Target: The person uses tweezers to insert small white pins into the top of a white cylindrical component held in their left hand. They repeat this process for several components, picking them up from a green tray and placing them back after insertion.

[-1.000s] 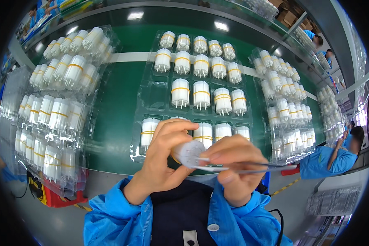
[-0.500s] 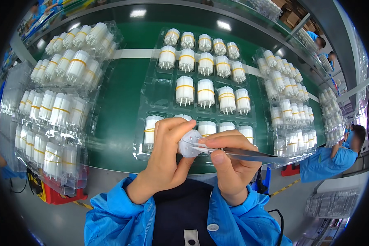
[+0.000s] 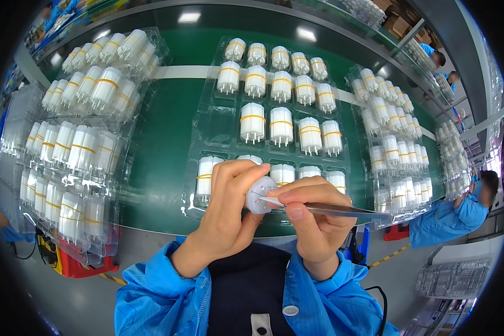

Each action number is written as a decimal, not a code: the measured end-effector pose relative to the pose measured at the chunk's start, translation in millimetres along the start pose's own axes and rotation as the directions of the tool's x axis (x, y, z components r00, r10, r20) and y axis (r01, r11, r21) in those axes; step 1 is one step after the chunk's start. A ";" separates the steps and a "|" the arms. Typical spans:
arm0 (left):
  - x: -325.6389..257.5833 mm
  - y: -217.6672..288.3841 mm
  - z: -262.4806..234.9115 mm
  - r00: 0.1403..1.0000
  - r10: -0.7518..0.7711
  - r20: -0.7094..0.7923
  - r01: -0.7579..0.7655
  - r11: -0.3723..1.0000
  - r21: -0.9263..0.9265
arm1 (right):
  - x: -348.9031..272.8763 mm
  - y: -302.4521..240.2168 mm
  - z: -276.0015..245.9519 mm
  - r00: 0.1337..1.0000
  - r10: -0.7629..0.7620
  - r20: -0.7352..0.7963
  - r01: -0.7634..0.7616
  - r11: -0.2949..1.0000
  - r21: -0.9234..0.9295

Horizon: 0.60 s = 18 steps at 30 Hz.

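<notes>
My left hand [image 3: 221,218] is closed around a white cylindrical plug-like part [image 3: 256,196], its round end face turned right toward my other hand. In my right hand [image 3: 319,221] is a pair of metal tweezers [image 3: 350,211], pinched between thumb and fingers. The tweezer tips reach to the round face, where small reddish spots show. Whether the tips grip a pin there I cannot tell. Just beyond my hands lies a clear plastic tray [image 3: 210,134] with rows of similar white cylinders [image 3: 253,123], each with a yellow band, several showing pins at the bottom.
Stacked clear trays full of banded white cylinders stand on the left [image 3: 83,148] and right [image 3: 395,148] of the green work surface [image 3: 162,145]. A person in blue [image 3: 451,221] is at the far right. Below the table's left edge is a red stool-like object [image 3: 87,266].
The tweezers have turned slightly, so their blade looks narrower, and their tips appear closer together on the round face. Both hands have barely shifted.
</notes>
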State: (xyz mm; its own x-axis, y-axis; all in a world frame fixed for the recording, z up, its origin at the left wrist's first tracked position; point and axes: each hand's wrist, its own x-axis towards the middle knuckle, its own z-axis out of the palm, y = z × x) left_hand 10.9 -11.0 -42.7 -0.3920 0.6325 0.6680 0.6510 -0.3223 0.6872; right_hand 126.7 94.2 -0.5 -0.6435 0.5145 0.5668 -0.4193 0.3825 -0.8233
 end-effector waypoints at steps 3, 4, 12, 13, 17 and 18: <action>0.3 -0.2 0.0 1.000 -0.004 0.009 0.004 1.000 0.007 | 0.6 0.3 0.1 1.000 -0.007 0.001 0.007 1.000 -0.003; 0.3 0.1 -0.2 1.000 -0.006 0.013 0.006 1.000 0.010 | 1.5 0.3 -0.6 1.000 -0.023 0.018 0.023 1.000 -0.016; 2.2 1.2 -2.5 0.998 -0.022 0.058 0.021 0.999 0.033 | 7.8 -3.9 -3.1 0.996 -0.030 0.081 0.044 0.984 -0.172; 2.7 1.3 -2.7 0.998 -0.024 0.066 0.021 0.999 0.046 | 9.3 -5.8 -2.4 0.995 -0.040 0.092 0.058 0.978 -0.201; 1.5 0.4 -2.9 0.997 -0.033 0.065 0.029 0.998 0.052 | 16.6 -10.2 -2.2 0.981 -0.095 0.171 0.141 0.950 -0.280; 1.4 0.6 -3.8 0.996 -0.050 0.072 0.049 0.999 0.025 | 18.4 -10.4 -3.6 0.973 -0.112 0.200 0.168 0.942 -0.290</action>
State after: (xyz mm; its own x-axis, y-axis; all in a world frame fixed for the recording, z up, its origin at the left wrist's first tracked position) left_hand 8.3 -13.0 -40.3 -0.3764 0.6970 0.6103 0.6474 -0.2733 0.7115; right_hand 121.5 102.5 18.6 -0.7077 0.3042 0.6377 -0.3177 0.6692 -0.6717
